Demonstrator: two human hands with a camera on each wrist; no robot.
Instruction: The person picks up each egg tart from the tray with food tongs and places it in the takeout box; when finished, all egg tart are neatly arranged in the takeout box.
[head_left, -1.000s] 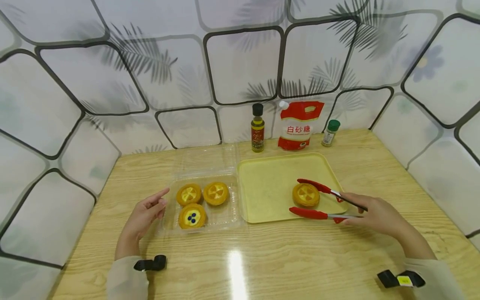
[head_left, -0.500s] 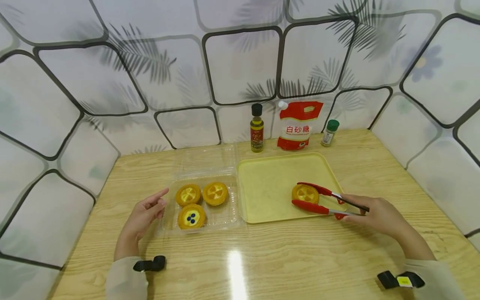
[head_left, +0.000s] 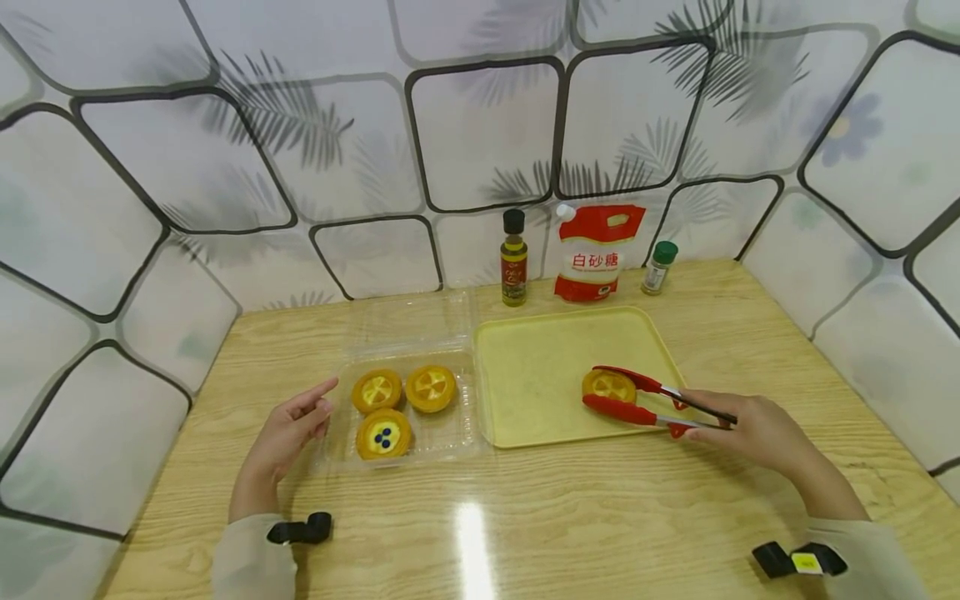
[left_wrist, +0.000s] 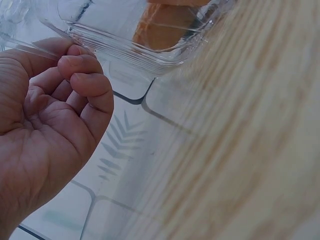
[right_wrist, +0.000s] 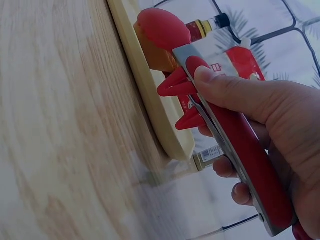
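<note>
My right hand (head_left: 757, 425) grips red-tipped tongs (head_left: 618, 410). Between their tips is a round golden egg tart (head_left: 609, 385), over the right part of a yellow tray (head_left: 540, 358). In the right wrist view, my thumb and fingers wrap the tongs' handle (right_wrist: 240, 150), and the tart (right_wrist: 152, 55) is partly hidden behind a red tip. My left hand (head_left: 288, 425) is by the left edge of an open clear plastic box (head_left: 450, 437). In the left wrist view, its fingers are loosely bent near the box's rim (left_wrist: 135, 57). Three tarts (head_left: 384, 433) sit in the box, one topped with blue dots.
Along the back stand an oil bottle (head_left: 513, 258), a red and white sugar pouch (head_left: 598, 252) and a small green-capped jar (head_left: 659, 267). The box's clear lid (head_left: 412, 318) lies raised behind it. Patterned cloth walls surround the wooden table (head_left: 375, 533).
The tongs' lower arm has moved up toward the other, closing around the tart on the tray. My left hand stays in place.
</note>
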